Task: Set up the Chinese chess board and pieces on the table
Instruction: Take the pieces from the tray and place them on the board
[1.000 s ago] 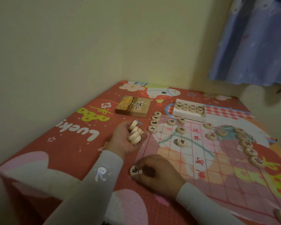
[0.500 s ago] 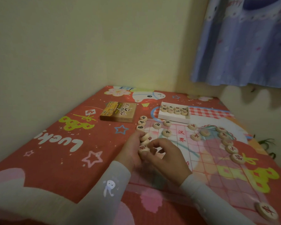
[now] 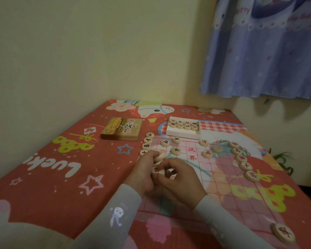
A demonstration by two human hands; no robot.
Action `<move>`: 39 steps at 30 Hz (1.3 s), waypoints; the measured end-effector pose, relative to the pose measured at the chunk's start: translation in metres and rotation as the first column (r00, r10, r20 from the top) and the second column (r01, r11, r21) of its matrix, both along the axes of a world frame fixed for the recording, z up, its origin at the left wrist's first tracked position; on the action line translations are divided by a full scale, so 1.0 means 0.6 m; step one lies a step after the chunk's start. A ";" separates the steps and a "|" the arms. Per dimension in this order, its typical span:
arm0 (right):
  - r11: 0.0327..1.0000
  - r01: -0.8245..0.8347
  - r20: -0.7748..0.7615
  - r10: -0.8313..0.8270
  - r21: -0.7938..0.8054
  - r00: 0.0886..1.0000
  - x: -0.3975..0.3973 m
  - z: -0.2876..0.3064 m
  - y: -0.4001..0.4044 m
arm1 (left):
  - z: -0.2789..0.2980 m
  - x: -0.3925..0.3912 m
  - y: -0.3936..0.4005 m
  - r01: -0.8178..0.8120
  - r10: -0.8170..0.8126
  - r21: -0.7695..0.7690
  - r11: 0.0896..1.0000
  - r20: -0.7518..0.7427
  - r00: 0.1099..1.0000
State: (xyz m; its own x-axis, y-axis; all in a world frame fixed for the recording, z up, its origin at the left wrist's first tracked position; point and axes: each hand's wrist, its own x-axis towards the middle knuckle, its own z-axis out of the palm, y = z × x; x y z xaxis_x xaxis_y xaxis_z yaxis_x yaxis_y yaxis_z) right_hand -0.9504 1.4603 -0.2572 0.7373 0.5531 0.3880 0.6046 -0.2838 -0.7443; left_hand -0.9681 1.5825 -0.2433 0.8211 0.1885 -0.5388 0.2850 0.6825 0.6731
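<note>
Both hands busy over the board's left edge, working one stack of pieces.

I see the left hand (image 3: 142, 174) curled round a small stack of pieces (image 3: 158, 161); the right hand (image 3: 180, 178) pinches the lowest one with its fingertips. The board (image 3: 217, 178) lies flat on the red table cover (image 3: 61, 173), pieces in a column along its left edge and an arc on its right. White tray (image 3: 184, 133) with more pieces sits far, box lid (image 3: 122, 129) to its left, one piece (image 3: 284, 234) near right.
</note>
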 end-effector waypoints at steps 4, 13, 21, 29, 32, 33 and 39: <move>0.991 0.070 -0.071 -0.063 0.110 0.995 0.014 -0.002 -0.020 | -0.003 0.002 0.008 -0.050 0.049 0.011 0.999 0.040 0.998; 0.916 0.327 -0.173 -0.292 0.234 0.941 0.074 0.006 -0.123 | -0.009 0.013 0.007 -0.071 0.070 0.021 0.997 0.060 0.996; 0.889 0.445 -0.114 -0.434 0.106 0.894 0.091 -0.030 -0.266 | -0.014 0.035 -0.019 -0.017 0.018 -0.016 1.000 0.070 0.997; 0.897 0.442 0.002 -0.442 -0.036 0.897 0.052 -0.056 -0.343 | -0.018 0.051 -0.067 0.070 -0.069 -0.012 0.997 0.048 0.996; 0.910 0.409 0.090 -0.403 -0.070 0.911 0.035 -0.064 -0.341 | -0.017 0.052 -0.085 0.085 -0.085 0.002 0.996 0.055 0.995; 0.914 0.397 0.117 -0.387 -0.087 0.915 0.030 -0.067 -0.339 | -0.016 0.053 -0.089 0.089 -0.089 0.001 0.996 0.061 0.994; 0.901 0.355 0.239 -0.298 -0.250 0.924 0.016 -0.068 -0.331 | -0.017 0.051 -0.097 0.095 -0.096 0.040 0.995 0.043 0.994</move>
State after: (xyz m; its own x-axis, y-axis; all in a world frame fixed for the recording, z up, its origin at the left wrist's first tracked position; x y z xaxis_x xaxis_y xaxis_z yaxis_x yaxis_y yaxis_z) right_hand -0.9408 1.2619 -0.2983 0.8232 0.4008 0.4022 0.5626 -0.6709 -0.4831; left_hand -0.9376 1.5240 -0.2533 0.8594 0.1275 -0.4951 0.3167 0.6274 0.7114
